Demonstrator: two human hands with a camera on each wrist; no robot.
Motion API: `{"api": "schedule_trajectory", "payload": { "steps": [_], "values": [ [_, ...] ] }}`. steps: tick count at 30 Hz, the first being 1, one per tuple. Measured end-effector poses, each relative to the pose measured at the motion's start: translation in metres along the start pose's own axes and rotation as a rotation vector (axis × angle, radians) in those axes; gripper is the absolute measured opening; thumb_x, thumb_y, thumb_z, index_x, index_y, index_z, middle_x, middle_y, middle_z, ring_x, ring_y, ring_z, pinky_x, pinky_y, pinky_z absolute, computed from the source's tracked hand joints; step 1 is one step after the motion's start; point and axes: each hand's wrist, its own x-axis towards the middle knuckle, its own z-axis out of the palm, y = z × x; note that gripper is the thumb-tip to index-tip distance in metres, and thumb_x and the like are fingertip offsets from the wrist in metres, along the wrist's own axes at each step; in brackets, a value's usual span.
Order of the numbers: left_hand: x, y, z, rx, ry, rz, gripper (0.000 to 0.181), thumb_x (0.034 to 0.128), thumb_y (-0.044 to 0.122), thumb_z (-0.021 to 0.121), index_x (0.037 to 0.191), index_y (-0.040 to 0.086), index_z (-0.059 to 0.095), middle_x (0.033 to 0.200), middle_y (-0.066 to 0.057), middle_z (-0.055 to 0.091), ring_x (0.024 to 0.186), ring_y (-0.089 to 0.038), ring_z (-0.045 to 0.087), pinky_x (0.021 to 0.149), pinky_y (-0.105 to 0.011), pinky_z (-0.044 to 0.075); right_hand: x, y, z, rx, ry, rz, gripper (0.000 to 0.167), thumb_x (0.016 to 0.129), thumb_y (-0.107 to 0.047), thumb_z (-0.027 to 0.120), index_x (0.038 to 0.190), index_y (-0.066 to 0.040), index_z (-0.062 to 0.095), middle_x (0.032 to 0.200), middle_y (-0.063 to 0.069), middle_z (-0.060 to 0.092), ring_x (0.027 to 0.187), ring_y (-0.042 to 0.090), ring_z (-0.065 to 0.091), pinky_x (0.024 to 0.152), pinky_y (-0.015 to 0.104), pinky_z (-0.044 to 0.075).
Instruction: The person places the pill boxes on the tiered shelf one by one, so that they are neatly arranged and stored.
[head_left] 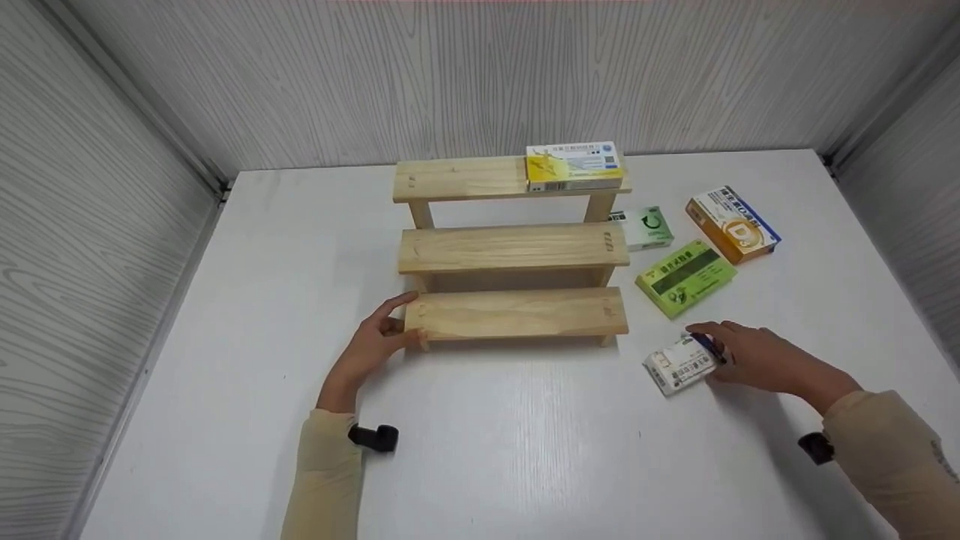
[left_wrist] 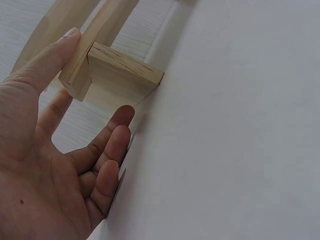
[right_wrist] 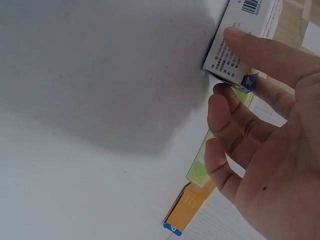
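My left hand [head_left: 367, 349] grips the left end of the lowest board of a three-tier wooden stand [head_left: 517, 313]. In the left wrist view, the thumb lies against the board [left_wrist: 82, 67] and the other fingers curl loosely below. At the stand's right, my right hand [head_left: 761, 356] pinches one end of a small white medicine box [head_left: 681, 365] with a dark blue end. The right wrist view has the thumb on the printed side of this box [right_wrist: 237, 47], which is at the table surface. A yellow and white medicine box [head_left: 574, 166] lies on the top tier.
Beyond my right hand lie a green medicine box [head_left: 686, 277] and an orange and white one [head_left: 733, 223]. A white and green box [head_left: 646, 228] is partly hidden behind the stand's right side. Grey wood-grain panels [head_left: 480, 82] enclose the white table [head_left: 487, 442] at back and sides.
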Motion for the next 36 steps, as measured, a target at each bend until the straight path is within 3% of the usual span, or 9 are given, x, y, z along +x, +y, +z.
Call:
{"api": "schedule_trajectory", "payload": {
  "steps": [3, 7, 10, 13, 21, 31, 36],
  "values": [
    [-0.007, 0.014, -0.001, -0.014, -0.013, -0.003, 0.066, 0.0884, 0.022, 0.07, 0.147, 0.026, 0.041, 0.106, -0.017, 0.062, 0.094, -0.019, 0.056, 0.085, -0.031, 0.04, -0.001, 0.001, -0.003, 0.025, 0.005, 0.005, 0.069, 0.085, -0.021, 0.071, 0.145, -0.009, 0.038, 0.139, 0.029, 0.047, 0.116, 0.04, 0.053, 0.096, 0.062, 0.04],
    [-0.015, 0.031, -0.001, -0.016, -0.017, -0.006, 0.064, 0.0886, 0.021, 0.07, 0.146, 0.025, 0.043, 0.102, -0.016, 0.062, 0.091, -0.018, 0.054, 0.083, -0.031, 0.04, -0.004, 0.001, -0.012, 0.071, 0.018, -0.012, 0.069, 0.085, -0.022, 0.072, 0.143, -0.006, 0.039, 0.121, 0.023, 0.057, 0.1, 0.031, 0.055, 0.083, 0.047, 0.049],
    [-0.015, 0.031, 0.0, -0.014, -0.017, -0.014, 0.064, 0.0885, 0.022, 0.07, 0.146, 0.026, 0.043, 0.104, -0.017, 0.062, 0.092, -0.018, 0.054, 0.083, -0.031, 0.04, -0.008, -0.001, -0.021, 0.109, 0.046, -0.037, 0.068, 0.085, -0.024, 0.073, 0.141, -0.004, 0.04, 0.106, 0.013, 0.059, 0.09, 0.023, 0.052, 0.071, 0.033, 0.045],
    [-0.015, 0.032, 0.001, -0.021, -0.019, -0.018, 0.064, 0.0883, 0.023, 0.071, 0.146, 0.026, 0.043, 0.106, -0.017, 0.062, 0.093, -0.019, 0.054, 0.084, -0.031, 0.04, -0.012, -0.004, -0.031, 0.156, 0.088, -0.053, 0.071, 0.085, -0.028, 0.073, 0.142, -0.005, 0.039, 0.103, 0.01, 0.058, 0.091, 0.022, 0.05, 0.07, 0.029, 0.043],
    [-0.017, 0.033, 0.0, -0.031, -0.014, -0.009, 0.064, 0.0888, 0.019, 0.07, 0.146, 0.024, 0.043, 0.103, -0.017, 0.063, 0.089, -0.016, 0.055, 0.082, -0.031, 0.041, -0.015, -0.021, -0.049, 0.249, 0.161, -0.068, 0.076, 0.086, -0.039, 0.072, 0.145, -0.007, 0.036, 0.102, 0.009, 0.054, 0.094, 0.023, 0.047, 0.071, 0.024, 0.044],
    [-0.017, 0.031, 0.0, -0.038, -0.008, -0.005, 0.063, 0.0889, 0.019, 0.07, 0.146, 0.022, 0.043, 0.102, -0.017, 0.063, 0.089, -0.017, 0.056, 0.083, -0.03, 0.041, -0.015, -0.039, -0.065, 0.268, 0.249, -0.134, 0.073, 0.088, -0.032, 0.072, 0.147, -0.01, 0.036, 0.11, 0.011, 0.057, 0.094, 0.023, 0.048, 0.071, 0.02, 0.044],
    [-0.016, 0.029, 0.0, -0.061, -0.023, -0.006, 0.065, 0.089, 0.016, 0.069, 0.147, 0.021, 0.041, 0.106, -0.018, 0.064, 0.095, -0.018, 0.057, 0.086, -0.03, 0.041, -0.014, -0.051, -0.075, 0.278, 0.316, -0.171, 0.07, 0.089, -0.028, 0.071, 0.146, -0.009, 0.037, 0.106, 0.01, 0.056, 0.087, 0.019, 0.048, 0.071, 0.021, 0.042]
  ]
}}
